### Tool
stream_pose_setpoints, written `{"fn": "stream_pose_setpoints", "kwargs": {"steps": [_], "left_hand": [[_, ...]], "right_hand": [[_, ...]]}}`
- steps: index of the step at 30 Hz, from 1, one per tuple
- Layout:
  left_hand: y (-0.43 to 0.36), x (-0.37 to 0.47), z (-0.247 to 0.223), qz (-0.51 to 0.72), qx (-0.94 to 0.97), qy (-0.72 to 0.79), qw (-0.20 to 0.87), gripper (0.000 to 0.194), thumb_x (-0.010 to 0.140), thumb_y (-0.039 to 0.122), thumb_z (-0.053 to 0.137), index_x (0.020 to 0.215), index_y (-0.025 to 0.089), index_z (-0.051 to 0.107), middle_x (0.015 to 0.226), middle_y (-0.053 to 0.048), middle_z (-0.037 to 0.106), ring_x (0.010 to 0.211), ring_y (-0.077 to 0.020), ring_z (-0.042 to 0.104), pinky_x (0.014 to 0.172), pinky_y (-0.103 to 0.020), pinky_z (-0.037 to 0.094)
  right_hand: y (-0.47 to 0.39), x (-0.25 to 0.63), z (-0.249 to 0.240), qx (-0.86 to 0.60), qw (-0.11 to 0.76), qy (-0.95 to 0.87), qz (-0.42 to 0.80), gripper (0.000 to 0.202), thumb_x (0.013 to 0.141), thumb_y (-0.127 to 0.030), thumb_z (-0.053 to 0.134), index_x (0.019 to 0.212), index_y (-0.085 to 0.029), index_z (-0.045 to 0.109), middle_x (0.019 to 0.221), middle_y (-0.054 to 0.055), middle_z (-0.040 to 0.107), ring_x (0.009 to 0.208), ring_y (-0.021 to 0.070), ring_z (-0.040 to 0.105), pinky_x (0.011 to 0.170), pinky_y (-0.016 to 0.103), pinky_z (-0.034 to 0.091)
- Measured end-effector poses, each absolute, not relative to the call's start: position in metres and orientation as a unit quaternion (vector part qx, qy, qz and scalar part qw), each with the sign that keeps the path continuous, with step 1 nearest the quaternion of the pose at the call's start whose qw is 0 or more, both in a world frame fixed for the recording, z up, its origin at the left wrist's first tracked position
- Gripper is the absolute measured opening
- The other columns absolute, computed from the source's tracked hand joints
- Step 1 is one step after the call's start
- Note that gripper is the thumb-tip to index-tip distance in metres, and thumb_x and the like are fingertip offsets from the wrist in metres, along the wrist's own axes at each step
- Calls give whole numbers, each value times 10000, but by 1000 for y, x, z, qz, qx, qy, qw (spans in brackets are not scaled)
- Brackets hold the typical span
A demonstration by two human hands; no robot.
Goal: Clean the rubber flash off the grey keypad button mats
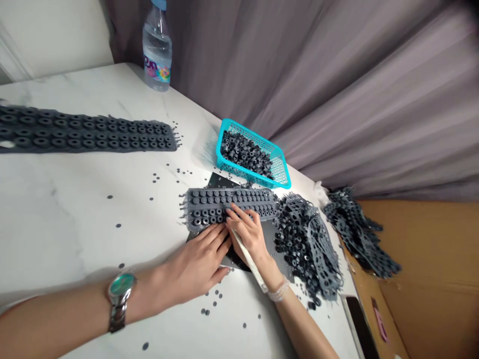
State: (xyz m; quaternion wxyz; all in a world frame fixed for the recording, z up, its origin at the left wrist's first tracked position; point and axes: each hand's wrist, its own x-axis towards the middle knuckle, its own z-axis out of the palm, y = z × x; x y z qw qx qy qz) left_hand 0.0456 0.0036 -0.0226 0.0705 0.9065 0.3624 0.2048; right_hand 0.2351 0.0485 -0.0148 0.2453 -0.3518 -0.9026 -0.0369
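From afar, I rest my open left hand (200,262) against the grey, knobby rubber sheet (210,205) on a black board (276,244); my right hand (251,235) grips a thin white stick (250,262). Many black rubber rings (290,237) lie loose; this sheet looks mostly full.

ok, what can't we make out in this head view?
All head view:
Slim white tool in the right hand: front end hidden by the fingers.
Grey studded rubber-like sheet: lower edge partly covered by the left hand and right hand.
Long dark-grey studded rubber-like strip: cut off by left edge.
Clear plastic bottle: blue cap cut off by top edge.
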Motion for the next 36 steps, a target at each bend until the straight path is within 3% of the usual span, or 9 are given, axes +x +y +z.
{"fn": "stream_pose_setpoints", "kwargs": {"steps": [10,15,17,23,31,36], "left_hand": [[3,45,-20,200,909,360,68,666,926,526,489,1370,31,514,1401,-229,544,1312,-337,501,1120,-450,366],[3,44,-20,192,911,360,56,687,929,546,475,1392,39,494,1468,-230,473,1368,-332,443,1119,-432,368],[3,44,-20,190,913,357,58,691,930,551,468,1395,41,492,1475,-231,463,1376,-332,433,1123,-433,362],[4,43,-20,187,912,357,71,687,934,548,464,1385,31,500,1420,-221,528,1340,-334,470,1135,-441,344],[4,42,-18,190,913,353,81,668,929,532,484,1373,33,509,1409,-220,536,1342,-338,464,1142,-448,337],[3,43,-17,189,912,354,83,684,925,546,482,1365,22,510,1393,-240,542,1322,-352,483,1119,-456,364]], "right_hand": [[59,235,-2,-328,182,-923,-86,205,986,-83,409,1103,-161,558,1196,156,704,1298,239,556,985,419,406],[79,254,-9,-461,310,-824,-108,198,983,-101,399,997,-203,569,1127,133,729,1201,230,630,924,414,448],[76,256,-8,-470,318,-819,-85,161,970,-113,448,980,-223,565,1120,113,736,1205,224,628,926,406,458],[51,236,-6,-372,276,-885,-43,168,934,-94,527,1025,-226,574,1142,88,738,1222,225,619,971,417,427],[52,235,-11,-361,234,-902,-42,180,959,-124,483,1078,-220,578,1197,102,716,1273,228,577,981,422,409],[51,231,3,-324,169,-928,-74,203,990,-110,427,1132,-156,564,1218,158,695,1312,230,539,998,420,409]]}}
